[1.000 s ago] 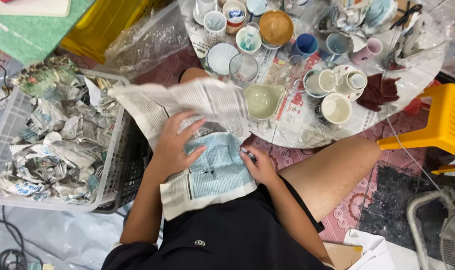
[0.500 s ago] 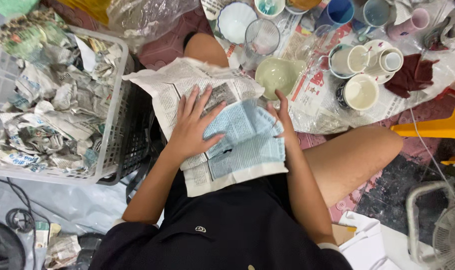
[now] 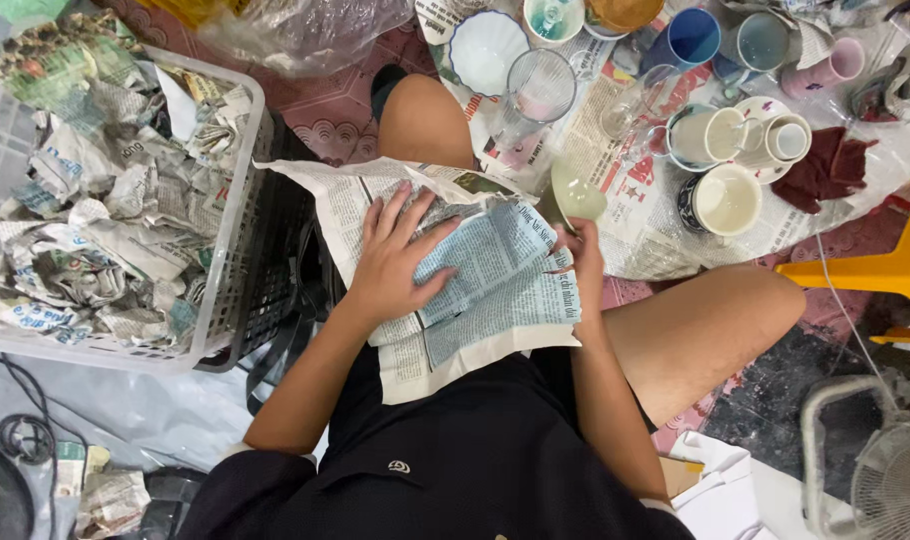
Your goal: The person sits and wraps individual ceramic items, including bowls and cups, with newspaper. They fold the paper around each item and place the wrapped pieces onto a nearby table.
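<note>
Pressing our left hand flat, fingers spread, on the newspaper sheet in our lap. Our right hand pinches its edge beside the pale green bowl; probably best keeping it taut.

A patterned reddish floor mat lay underfoot, with a yellow plastic stool and a white fan alongside.

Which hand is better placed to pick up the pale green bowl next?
Probably the right hand: it is at the newspaper's right edge, just below the pale green bowl. The left hand lies flat on the paper, farther away.
</note>
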